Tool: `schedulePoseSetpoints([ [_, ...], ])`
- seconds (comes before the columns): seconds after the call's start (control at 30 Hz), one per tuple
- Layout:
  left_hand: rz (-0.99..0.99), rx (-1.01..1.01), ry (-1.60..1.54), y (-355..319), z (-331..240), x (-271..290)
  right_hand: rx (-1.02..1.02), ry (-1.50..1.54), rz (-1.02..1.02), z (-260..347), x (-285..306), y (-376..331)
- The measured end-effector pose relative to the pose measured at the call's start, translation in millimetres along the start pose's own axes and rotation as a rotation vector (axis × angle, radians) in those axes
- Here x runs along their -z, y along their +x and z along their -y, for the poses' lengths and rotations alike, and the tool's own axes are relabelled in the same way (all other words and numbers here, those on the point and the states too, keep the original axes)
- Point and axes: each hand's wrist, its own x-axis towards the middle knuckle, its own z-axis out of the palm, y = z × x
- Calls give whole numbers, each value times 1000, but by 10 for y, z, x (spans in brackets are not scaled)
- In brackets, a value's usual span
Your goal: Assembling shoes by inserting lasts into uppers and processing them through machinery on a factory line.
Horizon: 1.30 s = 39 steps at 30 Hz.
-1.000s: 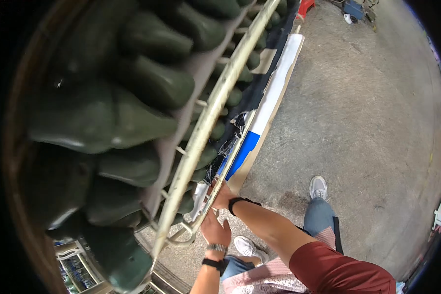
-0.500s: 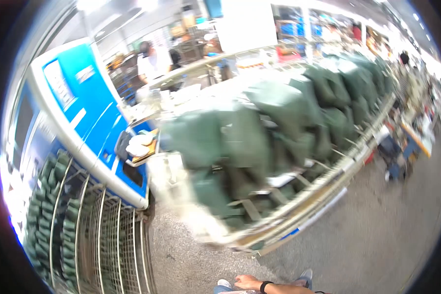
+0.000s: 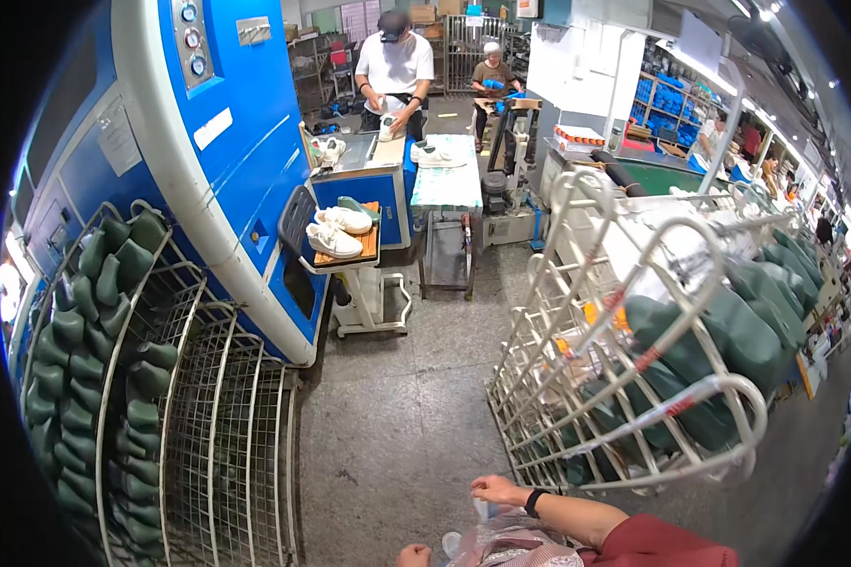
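Observation:
My right hand (image 3: 501, 490) is low in the middle, in front of my body, with a dark band on its wrist. Its fingers are curled, and whatever they may hold is hidden. Below it hangs pale, see-through material with pinkish stripes (image 3: 529, 541), which I cannot name. At the lower edge only the top of my left hand (image 3: 414, 556) shows; its fingers are cut off. Nearest my right hand is a white tube-frame cart (image 3: 671, 413), loaded with dark green shoe lasts (image 3: 742, 317). On my left stands a wire rack (image 3: 222, 425) with stacked green lasts (image 3: 80, 369).
A blue machine (image 3: 246, 123) rises behind the rack. White shoes (image 3: 338, 236) lie on a small stand beside it. Further back, a person in a white shirt (image 3: 394, 61) handles a shoe at a bench, and another person (image 3: 494, 76) sits. Grey floor (image 3: 397, 397) runs between rack and cart.
My view has swung left, so the cart has shifted to the right of the picture and the machine and rack show more. My left hand has come into view at the lower edge.

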Motion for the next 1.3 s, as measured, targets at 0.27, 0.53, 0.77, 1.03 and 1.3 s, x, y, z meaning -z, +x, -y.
schedulePoseSetpoints([
  [0.27,-92,211,-52,1950,-1212,1133,-98,412,-83,567,1191,1791],
  [0.53,-167,340,-106,3805,-2382,2256,206,205,-304,2564,3087,3534],
  [0.77,-46,249,-254,5912,-3874,2524,276,544,-393,3453,4845,4606],
  [1.03,117,-136,-244,8691,-5873,2503,30,518,-677,3651,7210,5266],
  [1.3,445,86,-768,9761,-8444,2316,129,12,-700,4687,9303,6409],
])
